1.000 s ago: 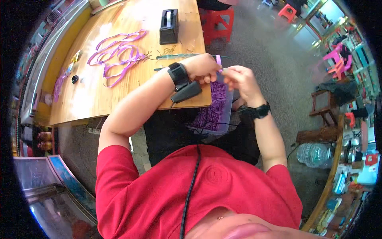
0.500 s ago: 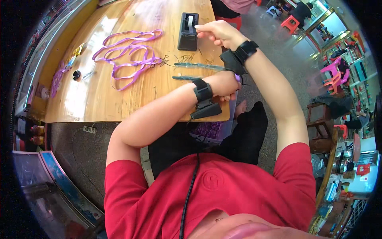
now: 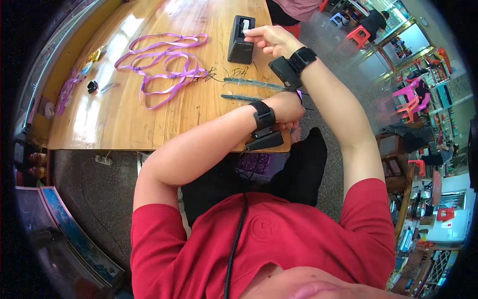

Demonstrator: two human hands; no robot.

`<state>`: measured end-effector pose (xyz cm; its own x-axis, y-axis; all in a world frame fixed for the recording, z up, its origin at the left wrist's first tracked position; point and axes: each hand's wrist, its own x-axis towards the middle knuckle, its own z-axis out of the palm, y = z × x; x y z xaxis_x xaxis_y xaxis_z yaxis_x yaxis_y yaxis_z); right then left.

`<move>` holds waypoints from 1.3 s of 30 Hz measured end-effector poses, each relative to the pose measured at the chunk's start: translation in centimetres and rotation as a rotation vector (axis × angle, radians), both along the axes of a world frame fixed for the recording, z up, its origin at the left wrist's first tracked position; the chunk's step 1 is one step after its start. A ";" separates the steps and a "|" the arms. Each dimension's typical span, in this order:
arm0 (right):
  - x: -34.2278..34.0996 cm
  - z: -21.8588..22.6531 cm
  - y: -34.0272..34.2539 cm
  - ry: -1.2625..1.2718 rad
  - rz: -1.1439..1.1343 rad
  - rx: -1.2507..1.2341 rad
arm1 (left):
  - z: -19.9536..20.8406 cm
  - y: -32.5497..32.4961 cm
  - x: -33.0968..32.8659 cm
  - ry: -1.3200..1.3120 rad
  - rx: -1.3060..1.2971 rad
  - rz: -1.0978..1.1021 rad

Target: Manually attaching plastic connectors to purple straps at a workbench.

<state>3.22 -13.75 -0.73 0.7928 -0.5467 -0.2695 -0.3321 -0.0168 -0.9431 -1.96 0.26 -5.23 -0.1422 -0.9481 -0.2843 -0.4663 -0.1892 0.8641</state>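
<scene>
A black tape dispenser (image 3: 241, 51) stands near the table's far right edge with a roll of tape (image 3: 245, 25) in it. My right hand (image 3: 275, 41) is at its right side, thumb and forefinger pinched at the tape's end; the other fingers curl loosely. By the table's right edge, my left hand (image 3: 288, 107) is closed around a purple ribbon (image 3: 299, 94), of which only a small bit shows. Most of that ribbon is hidden behind the hand. Two thin dark strips in clear wrapping (image 3: 254, 82) lie just beyond my left wrist.
Looped purple ribbons (image 3: 172, 75) lie mid-table, with another purple bundle (image 3: 65, 94) at the left. A small black object (image 3: 92, 86) is beside it. Below the table edge sits a clear bin of purple material (image 3: 256, 163). Another person (image 3: 298, 9) sits beyond the far edge.
My right hand stays pinched at the dispenser, and the white tape now shows lifted and bent toward the fingertips. The view has shifted slightly; my left hand keeps its closed pose.
</scene>
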 end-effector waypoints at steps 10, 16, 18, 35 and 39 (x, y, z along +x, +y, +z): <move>-2.7 1.0 1.9 -0.159 0.021 0.027 | -0.2 0.0 -0.2 0.020 -0.024 -0.005; -4.5 -0.1 4.3 -0.074 0.129 0.201 | -3.4 -1.7 -0.4 0.199 0.064 0.021; -4.6 -1.0 4.2 -0.060 0.110 0.233 | -4.4 -2.1 -0.5 0.228 0.069 0.012; -14.8 3.2 -0.2 0.154 0.426 -0.481 | 0.1 -0.3 0.4 0.106 0.125 0.053; -17.7 1.9 -2.1 0.221 0.609 -0.534 | 0.4 -0.1 0.4 0.103 0.142 0.031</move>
<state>-14.45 -15.85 1.14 0.9501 -0.1379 -0.2797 -0.2964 -0.6786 -0.6721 -1.60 0.18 -4.80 -0.1488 -0.9039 -0.4010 -0.3687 -0.3255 0.8707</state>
